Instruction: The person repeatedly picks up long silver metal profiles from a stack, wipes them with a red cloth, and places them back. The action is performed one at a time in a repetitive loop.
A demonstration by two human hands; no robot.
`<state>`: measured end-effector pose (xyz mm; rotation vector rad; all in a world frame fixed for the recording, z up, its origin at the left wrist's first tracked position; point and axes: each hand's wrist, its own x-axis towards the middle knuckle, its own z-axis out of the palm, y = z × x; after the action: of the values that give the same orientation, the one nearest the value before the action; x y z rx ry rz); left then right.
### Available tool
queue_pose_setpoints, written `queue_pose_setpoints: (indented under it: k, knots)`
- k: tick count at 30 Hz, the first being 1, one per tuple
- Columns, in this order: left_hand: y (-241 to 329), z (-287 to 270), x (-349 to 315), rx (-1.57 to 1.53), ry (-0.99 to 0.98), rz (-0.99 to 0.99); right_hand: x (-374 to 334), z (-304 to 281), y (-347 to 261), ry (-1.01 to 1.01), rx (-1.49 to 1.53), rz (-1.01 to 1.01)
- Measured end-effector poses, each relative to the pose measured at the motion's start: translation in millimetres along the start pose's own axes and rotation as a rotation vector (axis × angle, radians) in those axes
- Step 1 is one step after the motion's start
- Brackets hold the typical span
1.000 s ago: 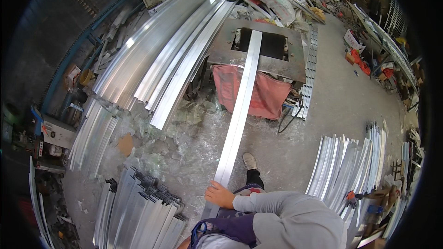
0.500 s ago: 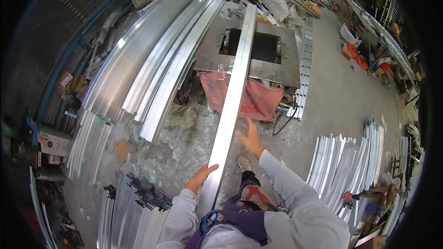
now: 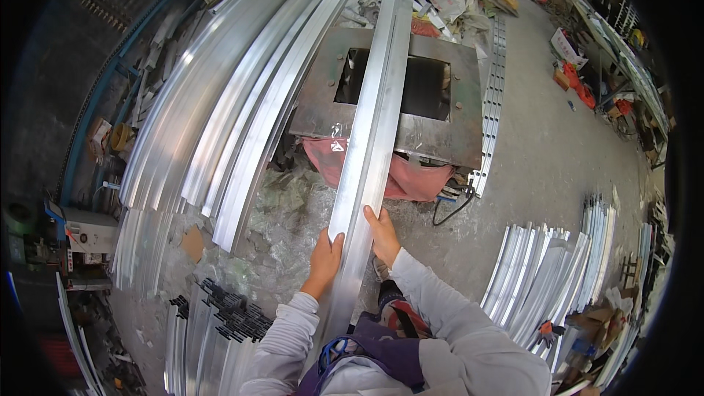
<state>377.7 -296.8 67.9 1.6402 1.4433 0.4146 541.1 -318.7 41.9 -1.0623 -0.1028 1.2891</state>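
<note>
A long silver aluminium profile runs away from my body, lengthwise down the middle of the view. My left hand grips its left edge, thumb on top. On the opposite edge, a little farther out, my right hand is closed around it with the thumb up. The profile's far part passes over a metal table with a dark rectangular opening. Its near end is partly hidden beside my apron. The undersides of my fingers are out of sight.
Long aluminium profiles lie left of the table. Red sheeting hangs from its front. More profiles stand in bundles at lower left and right. A slotted metal strip and black cable are beside the table.
My right hand, open and off the profile before, has closed on its right edge. The profile has turned, now showing two long faces. My left hand has moved slightly farther out.
</note>
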Motion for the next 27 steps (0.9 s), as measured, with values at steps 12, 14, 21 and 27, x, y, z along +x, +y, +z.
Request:
queue_pose_setpoints:
  k: [12,14,21,27]
  knots:
    - [32.7,-2.2,44.8,-0.536,-0.545,-0.181,43.1,-4.8,-8.5,0.140,-0.330,-0.274]
    - [28.8,-2.8,46.1,-0.510,-0.546,-0.215,47.2,-6.0,-9.0,0.162,-0.456,-0.318]
    - [-20.0,-18.9,-4.6,-0.378,-0.506,-0.227,45.8,34.6,-96.2,-0.050,-1.561,-1.167]
    - [-139.3,-44.5,-155.8,-0.300,-0.469,-0.195,15.6,36.1,-7.1,-0.642,-1.928,-1.188]
